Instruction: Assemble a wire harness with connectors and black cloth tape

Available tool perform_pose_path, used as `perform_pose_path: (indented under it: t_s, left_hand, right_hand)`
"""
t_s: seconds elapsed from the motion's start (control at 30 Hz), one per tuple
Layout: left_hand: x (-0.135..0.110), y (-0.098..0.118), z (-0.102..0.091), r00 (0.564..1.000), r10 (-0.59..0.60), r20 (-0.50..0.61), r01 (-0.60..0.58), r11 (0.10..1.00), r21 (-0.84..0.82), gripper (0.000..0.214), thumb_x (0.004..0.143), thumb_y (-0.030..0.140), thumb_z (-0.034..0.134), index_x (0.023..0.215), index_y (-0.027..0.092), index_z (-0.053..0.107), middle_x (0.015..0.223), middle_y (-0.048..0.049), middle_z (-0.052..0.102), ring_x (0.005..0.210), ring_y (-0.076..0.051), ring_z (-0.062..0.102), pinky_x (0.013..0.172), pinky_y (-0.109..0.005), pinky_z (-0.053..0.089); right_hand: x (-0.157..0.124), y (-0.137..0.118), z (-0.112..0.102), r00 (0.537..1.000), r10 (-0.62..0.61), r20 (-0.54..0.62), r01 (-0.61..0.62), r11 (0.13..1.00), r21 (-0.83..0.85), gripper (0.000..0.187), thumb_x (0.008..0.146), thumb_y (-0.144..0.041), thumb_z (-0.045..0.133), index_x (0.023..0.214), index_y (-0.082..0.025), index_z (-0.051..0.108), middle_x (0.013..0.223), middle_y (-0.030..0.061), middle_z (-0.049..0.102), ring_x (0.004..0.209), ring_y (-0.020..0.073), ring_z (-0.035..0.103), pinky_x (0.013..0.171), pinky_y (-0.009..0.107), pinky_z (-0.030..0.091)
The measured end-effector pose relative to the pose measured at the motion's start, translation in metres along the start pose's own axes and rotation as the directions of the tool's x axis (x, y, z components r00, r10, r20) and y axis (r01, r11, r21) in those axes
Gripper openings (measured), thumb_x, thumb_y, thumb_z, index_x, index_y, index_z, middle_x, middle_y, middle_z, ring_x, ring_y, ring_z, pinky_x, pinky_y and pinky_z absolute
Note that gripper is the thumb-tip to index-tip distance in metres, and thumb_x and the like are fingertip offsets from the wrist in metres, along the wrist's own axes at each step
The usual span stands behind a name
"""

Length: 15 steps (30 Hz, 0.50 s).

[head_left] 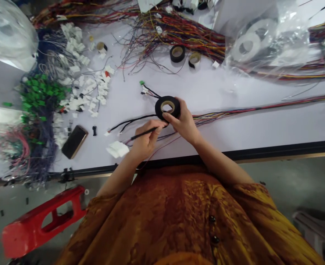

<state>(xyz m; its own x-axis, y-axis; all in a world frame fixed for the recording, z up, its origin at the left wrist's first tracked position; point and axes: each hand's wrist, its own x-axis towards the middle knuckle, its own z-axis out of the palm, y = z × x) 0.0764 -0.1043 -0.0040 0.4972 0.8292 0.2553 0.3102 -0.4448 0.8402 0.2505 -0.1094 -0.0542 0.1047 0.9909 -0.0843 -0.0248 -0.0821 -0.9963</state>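
My right hand grips a roll of black cloth tape, thumb across its front edge. My left hand pinches a black-wrapped wire bundle just below the roll. The harness runs left as black-taped branches ending in small white plugs, up to a green connector, and right as loose coloured wires across the white table. Both hands are closed on what they hold.
A phone lies left of my hands, with white paper scraps close by. Piles of white connectors and green connectors sit at the left. Two tape rolls and tangled wires lie behind. A red stool stands below the table edge.
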Motion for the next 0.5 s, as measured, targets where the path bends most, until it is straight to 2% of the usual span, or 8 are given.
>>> perform_pose_path:
  t_s: [0.03,0.1,0.17,0.23,0.33,0.4,0.47,0.5]
  left_hand:
    - [-0.002,-0.001,0.000,1.000,-0.001,0.005,0.001,1.000,-0.003,0.023,0.098,0.041,0.055,0.096,0.023,0.070,0.100,-0.0058,0.075,0.101,-0.019,0.071,0.092,-0.036,0.058]
    - [-0.004,-0.010,0.003,0.988,-0.118,-0.100,0.103,0.985,-0.138,0.025,0.098,0.042,0.054,0.095,0.022,0.069,0.098,-0.0054,0.075,0.094,-0.017,0.073,0.085,-0.033,0.060]
    - [-0.001,-0.026,0.007,0.926,-0.306,-0.221,0.216,0.910,-0.354,0.029,0.098,0.047,0.053,0.093,0.022,0.066,0.095,-0.0048,0.074,0.085,-0.015,0.074,0.075,-0.029,0.061]
    - [0.005,-0.040,0.013,0.886,-0.416,-0.205,0.271,0.823,-0.499,0.030,0.093,0.052,0.059,0.094,0.022,0.066,0.096,-0.0043,0.073,0.080,-0.014,0.073,0.068,-0.026,0.061]
    - [0.015,-0.051,0.022,0.920,-0.387,-0.066,0.309,0.818,-0.484,0.036,0.079,0.051,0.076,0.097,0.022,0.070,0.096,-0.0045,0.072,0.078,-0.013,0.071,0.063,-0.024,0.059]
    - [0.021,-0.052,0.027,0.930,-0.365,-0.034,0.317,0.847,-0.426,0.034,0.075,0.050,0.080,0.091,0.020,0.072,0.091,-0.0047,0.072,0.075,-0.013,0.068,0.063,-0.024,0.058]
    - [0.025,-0.050,0.029,0.926,-0.373,-0.053,0.321,0.855,-0.408,0.032,0.077,0.049,0.078,0.082,0.018,0.072,0.085,-0.0047,0.072,0.072,-0.013,0.067,0.065,-0.025,0.058]
    - [0.026,-0.049,0.030,0.923,-0.381,-0.060,0.325,0.851,-0.412,0.031,0.077,0.048,0.078,0.081,0.017,0.071,0.083,-0.0046,0.072,0.071,-0.013,0.067,0.066,-0.026,0.058]
  right_hand:
    - [0.009,0.001,-0.001,0.997,0.082,0.013,-0.083,0.994,0.075,0.058,0.083,-0.045,0.067,0.132,-0.021,0.046,0.093,0.0051,0.061,0.063,0.0130,0.055,0.052,0.027,0.051]
    - [0.019,0.001,-0.005,0.975,0.222,0.024,-0.221,0.948,0.231,0.049,0.082,-0.045,0.067,0.121,-0.021,0.051,0.078,0.0003,0.057,0.052,0.0102,0.049,0.043,0.024,0.042]
    - [0.018,0.002,-0.010,0.966,0.255,0.037,-0.253,0.912,0.323,0.045,0.084,-0.045,0.063,0.121,-0.023,0.050,0.075,-0.0014,0.056,0.048,0.0089,0.046,0.040,0.022,0.036]
    - [0.010,0.003,-0.014,0.973,0.230,0.007,-0.220,0.921,0.322,0.048,0.086,-0.043,0.060,0.128,-0.026,0.045,0.081,-0.0003,0.060,0.050,0.0102,0.051,0.040,0.022,0.037]
    - [-0.006,0.005,-0.021,0.982,0.183,-0.035,-0.176,0.972,0.155,0.051,0.089,-0.041,0.056,0.135,-0.026,0.039,0.098,0.0053,0.065,0.065,0.0158,0.063,0.049,0.029,0.050]
    - [-0.012,0.005,-0.027,0.994,0.071,-0.082,-0.078,0.993,-0.088,0.053,0.087,-0.041,0.060,0.134,-0.023,0.042,0.113,0.0111,0.063,0.087,0.0232,0.067,0.067,0.039,0.058]
    - [-0.011,0.002,-0.035,0.991,-0.116,-0.060,0.085,0.922,-0.377,0.063,0.080,-0.041,0.070,0.135,-0.021,0.047,0.131,0.0166,0.055,0.116,0.0323,0.059,0.090,0.051,0.055]
    - [-0.007,0.000,-0.038,0.981,-0.196,0.001,0.172,0.856,-0.488,0.068,0.076,-0.041,0.074,0.136,-0.021,0.048,0.139,0.0179,0.050,0.127,0.0358,0.052,0.099,0.055,0.050]
